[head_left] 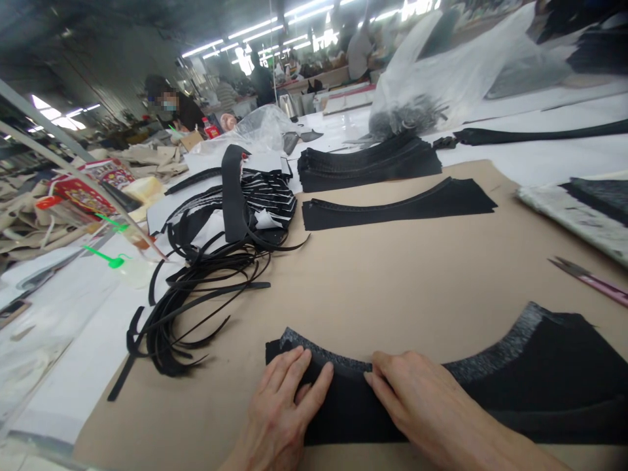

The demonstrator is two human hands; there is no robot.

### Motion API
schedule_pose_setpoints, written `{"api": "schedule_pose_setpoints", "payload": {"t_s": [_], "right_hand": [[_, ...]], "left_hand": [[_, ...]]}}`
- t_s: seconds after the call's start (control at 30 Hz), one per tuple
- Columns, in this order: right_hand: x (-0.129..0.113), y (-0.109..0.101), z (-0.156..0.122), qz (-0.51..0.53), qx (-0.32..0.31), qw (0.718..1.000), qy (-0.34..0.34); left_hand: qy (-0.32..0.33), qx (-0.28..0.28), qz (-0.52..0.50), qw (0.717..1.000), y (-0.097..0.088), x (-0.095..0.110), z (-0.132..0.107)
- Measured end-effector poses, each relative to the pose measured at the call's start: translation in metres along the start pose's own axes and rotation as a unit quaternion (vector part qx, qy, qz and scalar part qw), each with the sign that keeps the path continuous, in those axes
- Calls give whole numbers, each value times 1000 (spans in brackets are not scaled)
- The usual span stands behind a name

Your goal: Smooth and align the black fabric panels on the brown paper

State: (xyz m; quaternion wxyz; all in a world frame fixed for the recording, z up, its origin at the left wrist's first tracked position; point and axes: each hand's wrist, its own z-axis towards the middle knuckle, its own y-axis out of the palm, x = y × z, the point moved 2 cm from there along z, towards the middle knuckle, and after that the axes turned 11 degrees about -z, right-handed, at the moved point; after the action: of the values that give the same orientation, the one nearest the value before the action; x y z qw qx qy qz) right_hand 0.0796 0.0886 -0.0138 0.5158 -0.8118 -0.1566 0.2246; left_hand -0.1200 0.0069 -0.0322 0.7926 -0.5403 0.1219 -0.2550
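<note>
A curved black fabric piece (540,373) with a grey glued strip along its upper edge lies on brown cardboard (392,275) close to me. My left hand (284,405) rests flat on its left end, fingers stretched and together. My right hand (412,399) lies beside it, fingertips pressing the grey edge near the middle. Neither hand holds anything.
A tangle of thin black strips (196,294) lies left of the piece. Further back are a curved black piece (397,206) and a stack of black pieces (367,163). Scissors (589,281) lie at right. Plastic bags (441,78), green-capped bottles (110,261) and other workers are beyond.
</note>
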Motion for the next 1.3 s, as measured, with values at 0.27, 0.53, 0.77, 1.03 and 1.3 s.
{"api": "schedule_pose_setpoints", "payload": {"t_s": [0.27,0.53,0.77,1.03,1.3], "right_hand": [[-4,10,-3,-110,79,990,30],[-2,7,-3,-88,82,993,14],[11,-14,-15,-71,81,993,40],[69,-34,-39,75,-9,997,8],[74,-23,-33,66,-20,997,33]], "left_hand": [[-4,-8,12,1000,2,3,1],[-26,73,-47,996,-8,30,28],[54,71,-67,994,13,49,42],[71,13,-47,996,23,42,31],[62,22,-37,997,28,41,29]]}}
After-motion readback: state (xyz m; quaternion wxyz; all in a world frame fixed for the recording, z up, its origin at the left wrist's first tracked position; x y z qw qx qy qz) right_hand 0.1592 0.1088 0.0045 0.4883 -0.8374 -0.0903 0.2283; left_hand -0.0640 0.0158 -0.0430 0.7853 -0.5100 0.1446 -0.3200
